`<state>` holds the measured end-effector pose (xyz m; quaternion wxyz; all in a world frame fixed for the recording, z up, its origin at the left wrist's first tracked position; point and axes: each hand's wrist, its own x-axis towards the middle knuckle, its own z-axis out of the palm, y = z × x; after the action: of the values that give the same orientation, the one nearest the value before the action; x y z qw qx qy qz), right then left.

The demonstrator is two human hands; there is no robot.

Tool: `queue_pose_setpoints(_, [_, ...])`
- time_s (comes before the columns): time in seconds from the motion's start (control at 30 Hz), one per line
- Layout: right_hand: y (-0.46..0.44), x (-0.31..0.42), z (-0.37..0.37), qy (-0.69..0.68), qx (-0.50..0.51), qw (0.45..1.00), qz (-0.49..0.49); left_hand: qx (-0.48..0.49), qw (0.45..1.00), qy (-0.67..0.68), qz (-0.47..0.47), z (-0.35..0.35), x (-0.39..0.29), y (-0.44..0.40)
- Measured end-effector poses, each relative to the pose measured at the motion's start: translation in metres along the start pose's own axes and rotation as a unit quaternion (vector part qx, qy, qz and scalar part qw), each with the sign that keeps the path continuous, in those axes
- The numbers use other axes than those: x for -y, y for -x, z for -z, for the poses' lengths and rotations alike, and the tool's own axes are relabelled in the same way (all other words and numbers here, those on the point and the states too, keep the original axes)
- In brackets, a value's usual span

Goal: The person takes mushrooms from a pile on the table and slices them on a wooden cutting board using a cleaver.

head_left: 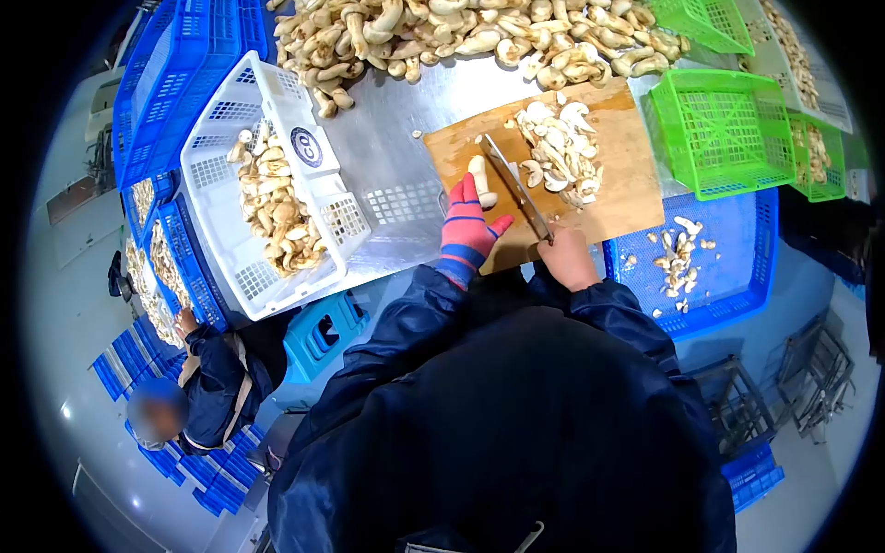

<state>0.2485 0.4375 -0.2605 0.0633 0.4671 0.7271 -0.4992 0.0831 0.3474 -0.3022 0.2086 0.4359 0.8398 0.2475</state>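
Note:
My left hand (467, 230), in a pink and blue striped glove, holds a pale whole mushroom (480, 177) against the wooden cutting board (627, 198). Its fingers lie along the mushroom's left side, with the thumb near the lower end. In my bare right hand (567, 258) is a knife (516, 184), gripped by the handle. The blade points up and left across the board, just right of the mushroom. A heap of sliced mushrooms (558, 147) lies on the board to the right of the blade.
A large mushroom pile (442, 32) covers the metal table's (378, 120) far side. On the left stands a white basket (207, 189) of mushrooms. To the right are a green basket (724, 129) and a blue crate (761, 276) with mushroom pieces. Another person (221, 387) is at lower left.

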Motion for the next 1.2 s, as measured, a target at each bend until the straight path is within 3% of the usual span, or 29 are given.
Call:
queue_pose_setpoints(0.07, [-0.001, -0.004, -0.001, -0.002, 0.006, 1.000, -0.002, -0.042, 0.998, 0.046, -0.023, -0.017, 0.006, 0.011])
queue_pose_setpoints(0.17, [-0.002, -0.007, -0.001, 0.016, 0.001, 1.000, 0.012, 0.035, 0.925, 0.336, 0.174, -0.041, 0.021, 0.011])
queue_pose_setpoints(0.2, [-0.003, -0.007, 0.001, 0.027, -0.004, 0.999, 0.019, -0.001, 0.916, 0.354, 0.191, -0.048, 0.022, 0.010])
queue_pose_setpoints(0.3, [-0.002, 0.000, 0.008, 0.080, -0.001, 0.996, 0.038, 0.048, 0.902, 0.333, 0.270, -0.050, 0.029, 0.005])
queue_pose_setpoints(0.43, [-0.001, 0.008, 0.014, 0.117, 0.029, 0.992, 0.035, 0.039, 0.881, 0.356, 0.308, -0.042, 0.019, 0.002])
queue_pose_setpoints(0.53, [0.003, 0.010, 0.017, 0.102, 0.028, 0.993, 0.047, 0.001, 0.931, 0.270, 0.245, -0.035, 0.004, 0.000])
queue_pose_setpoints(0.63, [0.033, 0.014, 0.013, 0.095, 0.010, 0.993, 0.070, 0.029, 0.905, 0.352, 0.237, -0.025, 0.000, -0.004])
queue_pose_setpoints(0.7, [0.062, 0.024, 0.006, 0.132, 0.057, 0.988, -0.049, 0.059, 0.831, 0.507, 0.222, -0.050, 0.031, -0.010])
queue_pose_setpoints(0.73, [0.064, 0.023, 0.007, 0.129, 0.067, 0.988, -0.056, 0.058, 0.719, 0.648, 0.244, -0.055, 0.036, -0.004])
queue_pose_setpoints(0.8, [0.066, 0.020, 0.009, 0.119, 0.085, 0.987, -0.069, 0.071, 0.859, 0.477, 0.174, -0.062, 0.046, -0.002])
queue_pose_setpoints(0.87, [0.068, 0.022, 0.014, 0.104, 0.083, 0.989, -0.058, 0.081, 0.931, 0.333, 0.128, -0.066, 0.053, -0.002])
queue_pose_setpoints(1.0, [0.064, 0.028, 0.020, 0.095, 0.079, 0.990, -0.070, 0.087, 0.925, 0.324, 0.178, -0.063, 0.052, -0.003])
queue_pose_setpoints(1.1, [0.036, 0.007, -0.014, 0.063, -0.026, 0.998, 0.005, 0.044, 0.938, 0.236, 0.251, -0.019, -0.010, -0.012])
queue_pose_setpoints(1.17, [0.008, 0.002, -0.019, 0.038, -0.034, 0.998, 0.031, 0.063, 0.911, 0.278, 0.300, -0.043, 0.029, -0.007])
queue_pose_setpoints(1.2, [-0.008, 0.001, -0.017, 0.037, -0.023, 0.998, 0.046, 0.074, 0.909, 0.268, 0.311, -0.026, 0.008, -0.012])
